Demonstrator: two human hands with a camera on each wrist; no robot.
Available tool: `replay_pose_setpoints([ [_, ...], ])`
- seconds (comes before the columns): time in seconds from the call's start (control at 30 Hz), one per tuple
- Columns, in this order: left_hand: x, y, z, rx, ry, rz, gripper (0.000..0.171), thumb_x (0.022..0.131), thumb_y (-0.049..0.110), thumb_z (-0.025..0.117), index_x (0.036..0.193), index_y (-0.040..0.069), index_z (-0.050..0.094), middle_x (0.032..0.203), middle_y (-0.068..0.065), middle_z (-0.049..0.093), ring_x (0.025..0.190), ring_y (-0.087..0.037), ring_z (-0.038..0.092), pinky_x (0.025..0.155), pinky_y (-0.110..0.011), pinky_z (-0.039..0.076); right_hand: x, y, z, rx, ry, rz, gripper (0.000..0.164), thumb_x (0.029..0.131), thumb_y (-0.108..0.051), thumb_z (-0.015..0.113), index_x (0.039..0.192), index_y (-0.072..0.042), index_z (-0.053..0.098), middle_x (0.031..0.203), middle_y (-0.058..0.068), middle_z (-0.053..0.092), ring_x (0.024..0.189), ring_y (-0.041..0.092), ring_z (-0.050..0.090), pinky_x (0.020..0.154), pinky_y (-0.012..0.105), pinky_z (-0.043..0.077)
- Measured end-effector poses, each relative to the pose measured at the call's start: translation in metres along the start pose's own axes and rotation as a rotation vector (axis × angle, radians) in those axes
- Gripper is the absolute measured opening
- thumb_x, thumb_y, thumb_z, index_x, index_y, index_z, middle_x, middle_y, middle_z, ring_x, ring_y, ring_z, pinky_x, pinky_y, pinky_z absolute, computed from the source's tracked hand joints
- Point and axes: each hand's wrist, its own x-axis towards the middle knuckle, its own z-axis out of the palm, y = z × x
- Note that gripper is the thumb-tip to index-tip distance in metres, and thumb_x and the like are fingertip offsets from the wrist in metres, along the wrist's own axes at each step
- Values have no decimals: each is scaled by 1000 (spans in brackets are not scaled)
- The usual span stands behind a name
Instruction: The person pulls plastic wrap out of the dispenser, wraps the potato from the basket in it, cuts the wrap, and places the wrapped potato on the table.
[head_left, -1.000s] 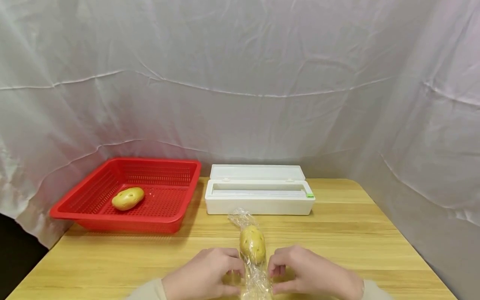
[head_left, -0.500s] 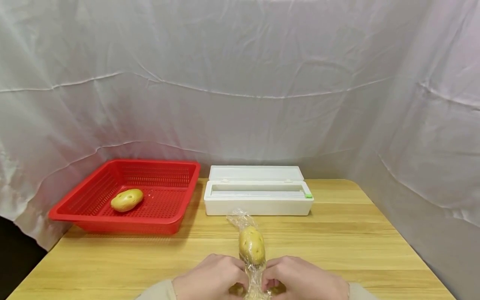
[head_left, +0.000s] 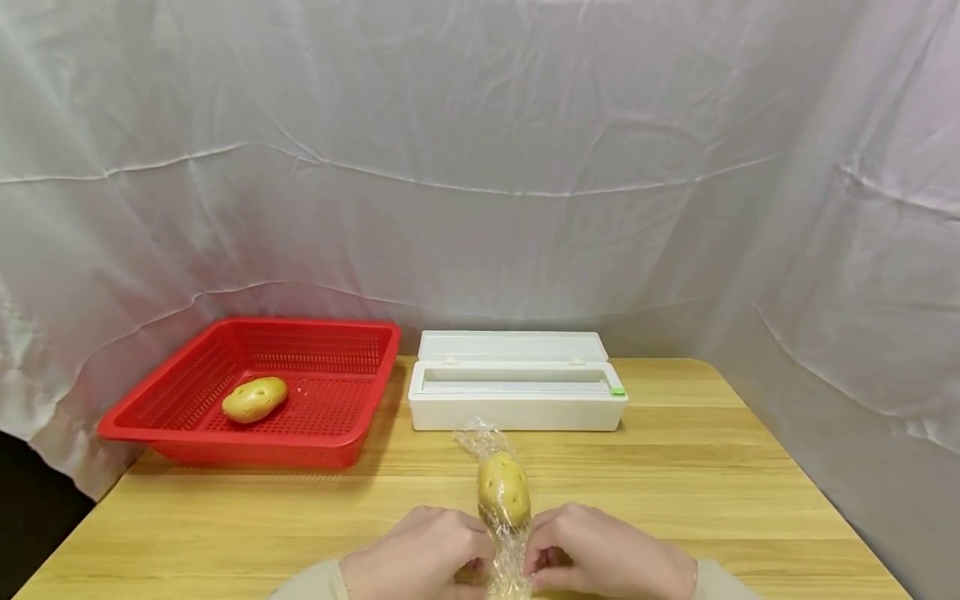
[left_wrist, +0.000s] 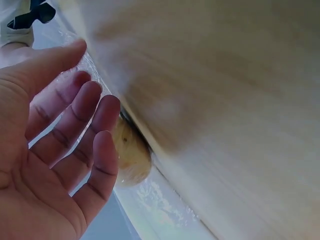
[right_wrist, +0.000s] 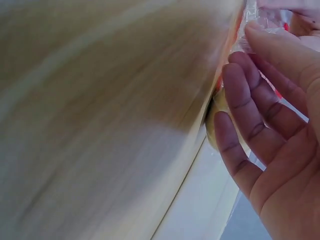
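A yellow potato (head_left: 503, 492) lies on the table in clear plastic wrap, one twisted end (head_left: 480, 435) pointing away toward the white box. The near length of plastic wrap (head_left: 510, 554) is bunched into a narrow strip between my hands. My left hand (head_left: 431, 550) holds its left edge with thumb and fingertips. From the other side my right hand (head_left: 600, 550) pinches the right edge, where the film (right_wrist: 245, 42) shows by the thumb. Both wrist views show the remaining fingers loosely bent beside the potato (left_wrist: 132, 152).
At the back left stands a red plastic basket (head_left: 330, 446) with another potato (head_left: 255, 400) inside. A white cling film dispenser (head_left: 517, 412) with its lid raised stands behind the wrapped potato. Pale curtains (head_left: 480, 233) hang around the wooden table (head_left: 697, 483).
Both hands have moved inward to the wrap, narrowing the near strip of film. In the last half second they have hardly moved. The potato stays in place.
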Motion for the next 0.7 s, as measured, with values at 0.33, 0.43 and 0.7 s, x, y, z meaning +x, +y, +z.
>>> replay_pose_setpoints([
  [0.33, 0, 0, -6, -3, -18, -36, 31, 90, 42, 87, 105, 27, 65, 81, 21, 61, 70, 11, 49, 61, -8, 40, 0, 6, -4, 149, 50, 73, 12, 103, -34, 72, 93, -27, 72, 89, -24, 67, 79, -13, 54, 73, 16, 57],
  [0.43, -1, 0, -6, -5, -9, -42, 31, 90, 44, 87, 106, 27, 67, 84, 21, 63, 72, 12, 51, 63, -8, 41, 1, 6, -5, 173, 75, 84, 12, 103, -33, 72, 93, -27, 71, 88, -23, 66, 79, -12, 55, 73, 17, 58],
  [0.7, 0, 1, -7, -36, 35, -96, 44, 90, 67, 76, 107, 26, 72, 90, 19, 68, 77, 11, 55, 67, -12, 45, 2, 5, -8, 232, 152, 115, 10, 104, -34, 71, 97, -28, 70, 90, -19, 70, 81, -9, 60, 73, 20, 59],
])
